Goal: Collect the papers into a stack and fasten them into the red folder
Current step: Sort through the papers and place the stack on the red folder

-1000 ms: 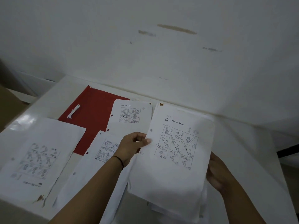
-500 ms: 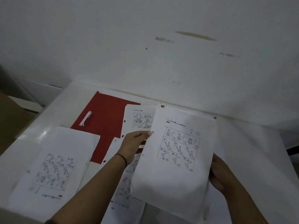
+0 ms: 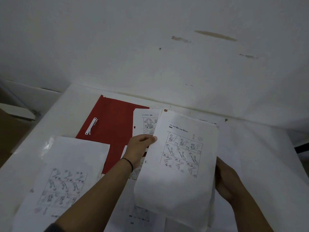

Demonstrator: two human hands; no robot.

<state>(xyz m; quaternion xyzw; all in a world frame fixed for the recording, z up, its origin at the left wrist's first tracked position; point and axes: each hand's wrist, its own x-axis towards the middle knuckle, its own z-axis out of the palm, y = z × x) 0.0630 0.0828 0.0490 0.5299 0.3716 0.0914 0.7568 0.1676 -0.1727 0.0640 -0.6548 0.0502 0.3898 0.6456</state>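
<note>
Several loose sheets lie on a white table point(image 3: 260, 148). At lower left, one illustrated sheet point(image 3: 63, 178) overlaps the near corner of the red folder point(image 3: 113, 124), which lies open and flat at centre left with its white fastener strip point(image 3: 91, 126) on it. Another sheet point(image 3: 145, 123) rests on the folder's right edge. At centre, the left hand point(image 3: 138, 148), a dark band point(image 3: 128, 162) at the wrist, pinches the left edge of a raised stack of papers point(image 3: 178, 164). At lower right, the right hand point(image 3: 225, 180) grips the stack's right edge, fingers hidden behind it.
</note>
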